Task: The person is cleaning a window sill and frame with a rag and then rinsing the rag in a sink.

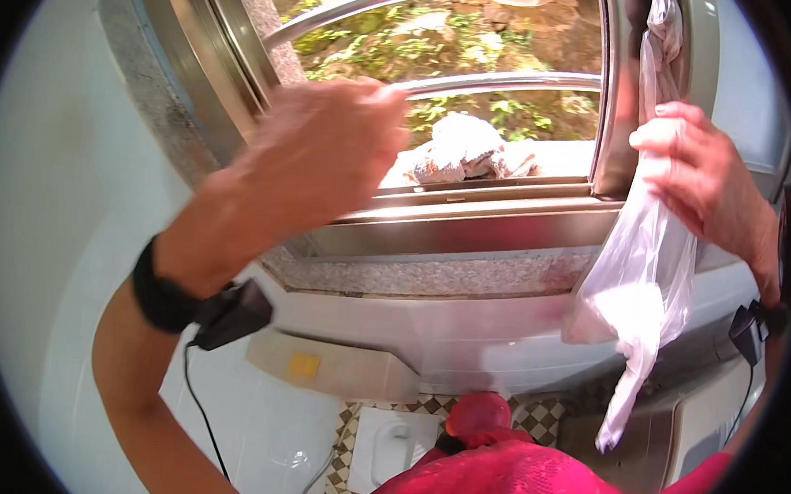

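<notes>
My right hand [703,171] closes around the neck of a translucent plastic bag [656,271]. This bag hangs down along the right side of the metal window frame [619,124], with something white in its lower part. In front of the window opening, at the left, is my left hand [337,148], blurred, with its fingers curled. Whether anything is in those fingers is hidden. On the sill outside lies a crumpled, pale cloth [462,150], to the right of my left hand.
Curved metal bars [508,83] cross the window, with a planted bank behind. Below are a stone ledge [434,275], a wall-mounted cistern [347,367] with a yellow patch, a white squat toilet [393,445] and a pink bucket [481,413] on checkered tiles. Both wrists wear dark straps with cabled devices.
</notes>
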The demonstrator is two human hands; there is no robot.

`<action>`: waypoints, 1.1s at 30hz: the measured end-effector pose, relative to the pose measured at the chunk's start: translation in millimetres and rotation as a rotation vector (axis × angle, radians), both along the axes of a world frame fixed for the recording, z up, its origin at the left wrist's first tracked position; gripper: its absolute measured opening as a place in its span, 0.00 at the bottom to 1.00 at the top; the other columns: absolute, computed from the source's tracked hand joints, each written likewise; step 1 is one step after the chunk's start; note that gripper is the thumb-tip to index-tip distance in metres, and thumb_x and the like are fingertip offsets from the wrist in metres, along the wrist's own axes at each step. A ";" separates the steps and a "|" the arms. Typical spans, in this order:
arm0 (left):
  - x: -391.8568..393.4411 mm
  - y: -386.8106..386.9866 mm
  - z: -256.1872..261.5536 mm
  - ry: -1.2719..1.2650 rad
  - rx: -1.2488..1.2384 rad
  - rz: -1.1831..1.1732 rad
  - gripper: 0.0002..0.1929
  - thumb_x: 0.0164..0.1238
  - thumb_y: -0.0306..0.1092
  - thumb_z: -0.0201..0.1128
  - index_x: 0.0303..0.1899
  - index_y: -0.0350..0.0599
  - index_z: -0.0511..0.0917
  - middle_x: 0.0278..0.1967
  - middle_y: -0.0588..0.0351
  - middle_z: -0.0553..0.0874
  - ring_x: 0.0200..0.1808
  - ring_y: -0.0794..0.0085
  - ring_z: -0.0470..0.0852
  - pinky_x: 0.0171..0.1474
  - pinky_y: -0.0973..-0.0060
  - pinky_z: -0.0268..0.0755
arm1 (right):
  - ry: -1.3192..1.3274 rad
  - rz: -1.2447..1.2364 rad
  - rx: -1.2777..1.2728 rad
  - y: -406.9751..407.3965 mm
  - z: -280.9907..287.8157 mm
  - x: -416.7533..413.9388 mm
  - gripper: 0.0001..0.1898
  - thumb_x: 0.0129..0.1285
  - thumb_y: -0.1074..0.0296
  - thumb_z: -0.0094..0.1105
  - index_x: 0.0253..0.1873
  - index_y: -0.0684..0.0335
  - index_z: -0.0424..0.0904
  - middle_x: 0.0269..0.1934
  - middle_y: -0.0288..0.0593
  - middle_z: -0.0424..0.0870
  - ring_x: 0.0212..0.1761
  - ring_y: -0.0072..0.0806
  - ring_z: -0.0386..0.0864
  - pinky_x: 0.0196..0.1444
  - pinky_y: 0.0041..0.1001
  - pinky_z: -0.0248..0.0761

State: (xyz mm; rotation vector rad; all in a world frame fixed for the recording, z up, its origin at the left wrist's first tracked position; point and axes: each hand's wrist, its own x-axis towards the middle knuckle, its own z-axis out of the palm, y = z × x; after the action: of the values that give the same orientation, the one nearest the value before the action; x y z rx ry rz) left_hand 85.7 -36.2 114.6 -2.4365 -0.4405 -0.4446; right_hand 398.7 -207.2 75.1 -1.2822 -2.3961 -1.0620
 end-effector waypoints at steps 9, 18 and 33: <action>118.8 63.1 -55.3 0.264 -0.759 0.225 0.27 0.77 0.52 0.42 0.69 0.47 0.65 0.59 0.40 0.77 0.61 0.56 0.75 0.67 0.64 0.63 | 0.003 0.232 0.244 13.6 -57.7 45.1 0.15 0.45 0.63 0.67 0.41 0.60 0.84 0.49 0.37 0.85 0.60 0.30 0.77 0.72 0.40 0.60; 147.8 62.5 -49.6 0.365 -0.595 0.395 0.26 0.48 0.45 0.66 0.51 0.44 0.77 0.43 0.42 0.82 0.49 0.52 0.80 0.52 0.63 0.73 | 0.172 0.387 0.307 22.9 -64.7 51.8 0.11 0.48 0.70 0.63 0.39 0.60 0.85 0.43 0.33 0.85 0.55 0.25 0.79 0.68 0.32 0.67; 39.2 58.6 151.6 0.365 1.148 0.894 0.23 0.62 0.37 0.60 0.60 0.47 0.73 0.47 0.54 0.80 0.51 0.60 0.81 0.52 0.63 0.71 | 0.180 0.363 0.362 33.0 -80.5 54.3 0.12 0.46 0.70 0.63 0.39 0.59 0.85 0.42 0.34 0.86 0.56 0.28 0.79 0.70 0.35 0.63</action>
State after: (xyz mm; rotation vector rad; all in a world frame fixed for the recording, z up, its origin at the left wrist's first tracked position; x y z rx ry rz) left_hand 124.9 22.4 266.2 -1.0151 -0.7660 0.1461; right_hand 453.1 -174.2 -5.4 -0.7525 -2.0731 -1.1428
